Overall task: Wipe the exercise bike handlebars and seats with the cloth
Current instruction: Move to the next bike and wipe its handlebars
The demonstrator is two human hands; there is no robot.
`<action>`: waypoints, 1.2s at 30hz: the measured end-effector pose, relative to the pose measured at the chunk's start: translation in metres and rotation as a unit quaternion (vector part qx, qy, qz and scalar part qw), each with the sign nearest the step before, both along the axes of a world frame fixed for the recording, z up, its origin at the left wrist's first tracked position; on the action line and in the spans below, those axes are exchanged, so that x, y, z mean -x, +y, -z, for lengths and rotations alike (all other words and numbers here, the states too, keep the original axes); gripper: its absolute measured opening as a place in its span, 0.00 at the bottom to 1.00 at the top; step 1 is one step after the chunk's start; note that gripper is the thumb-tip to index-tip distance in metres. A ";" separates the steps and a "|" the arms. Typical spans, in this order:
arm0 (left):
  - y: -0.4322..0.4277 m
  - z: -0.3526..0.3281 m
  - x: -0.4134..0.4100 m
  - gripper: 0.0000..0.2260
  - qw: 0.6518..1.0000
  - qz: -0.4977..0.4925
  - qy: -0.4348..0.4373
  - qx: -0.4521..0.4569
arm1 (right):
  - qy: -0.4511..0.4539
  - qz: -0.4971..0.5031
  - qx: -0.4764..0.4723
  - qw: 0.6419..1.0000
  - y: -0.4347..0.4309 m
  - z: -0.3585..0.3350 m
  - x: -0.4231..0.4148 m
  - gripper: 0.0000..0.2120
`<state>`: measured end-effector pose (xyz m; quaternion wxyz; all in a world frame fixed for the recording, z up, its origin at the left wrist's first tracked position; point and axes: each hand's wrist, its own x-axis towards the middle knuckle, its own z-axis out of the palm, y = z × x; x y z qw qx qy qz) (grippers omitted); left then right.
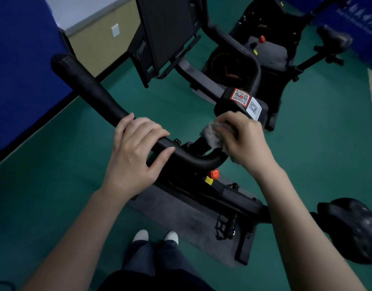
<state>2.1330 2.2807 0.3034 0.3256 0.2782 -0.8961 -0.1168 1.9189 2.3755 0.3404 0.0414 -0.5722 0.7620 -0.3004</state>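
Up close, the left hand (136, 152) curls round the black handlebar (90, 87). The right hand (246, 141) clutches the grey cloth (211, 136) against its bend, just below two QR-code stickers (240, 97). The far bike's housing (225, 66) reads "HANMA".

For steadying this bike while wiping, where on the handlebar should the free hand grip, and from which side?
The straight left stretch of the handlebar, from above, fingers wrapped over: it is a round tube, clear of the cloth at the centre bend. The left hand grips it so.
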 end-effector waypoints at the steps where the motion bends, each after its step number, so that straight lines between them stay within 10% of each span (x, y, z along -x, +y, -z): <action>1: 0.000 0.000 0.000 0.15 1.000 0.001 -0.001 0.000 | -0.010 0.032 0.029 0.999 0.000 0.004 0.002 0.05; 13: 0.001 0.001 0.000 0.15 1.000 0.002 -0.002 0.006 | -0.238 0.431 0.320 0.810 0.030 0.046 -0.029 0.04; 36: 0.000 0.006 0.004 0.15 1.000 -0.010 0.008 0.021 | -0.588 0.342 0.282 0.677 0.016 0.066 -0.073 0.07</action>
